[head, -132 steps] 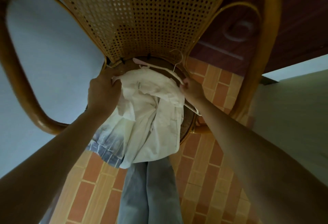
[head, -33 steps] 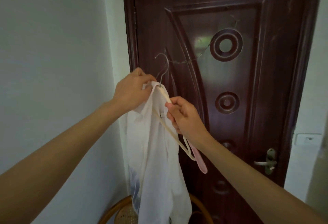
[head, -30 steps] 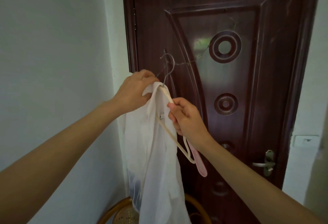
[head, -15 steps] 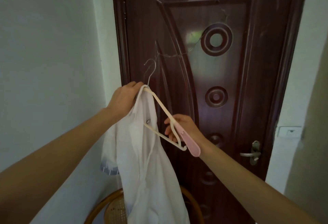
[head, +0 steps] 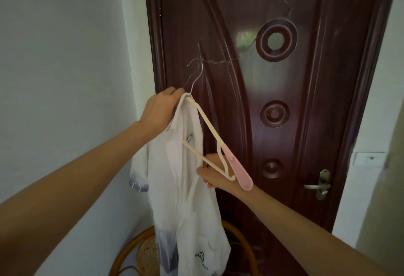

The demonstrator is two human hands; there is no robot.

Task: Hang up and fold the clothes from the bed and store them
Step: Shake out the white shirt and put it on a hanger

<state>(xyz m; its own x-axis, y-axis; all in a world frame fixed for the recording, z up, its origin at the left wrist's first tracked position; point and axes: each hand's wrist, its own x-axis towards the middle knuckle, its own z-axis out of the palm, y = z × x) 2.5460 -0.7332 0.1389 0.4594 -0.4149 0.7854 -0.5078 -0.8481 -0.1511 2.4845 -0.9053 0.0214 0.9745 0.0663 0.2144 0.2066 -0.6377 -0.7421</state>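
A white shirt [head: 185,188] with grey-blue sleeve ends hangs from a cream hanger [head: 206,127] that has a pink shoulder tip and a metal hook. My left hand [head: 160,109] grips the shirt collar and the hanger's top, just below the hook. My right hand [head: 215,174] holds the hanger's lower bar near the pink tip. The hanger is tilted, pink end down. Only one side of the shirt sits on it. The hook is close to a thin wire [head: 218,62] stretched across the door; I cannot tell whether they touch.
A dark red door [head: 284,100] with round ornaments fills the middle, its lever handle [head: 317,186] at the right. A white wall [head: 65,57] is on the left. A rattan chair [head: 146,251] stands below the shirt.
The shirt and hanger came up off the chair seat and are now held before the door. In the last second my right hand slid down the hanger to its lower bar.
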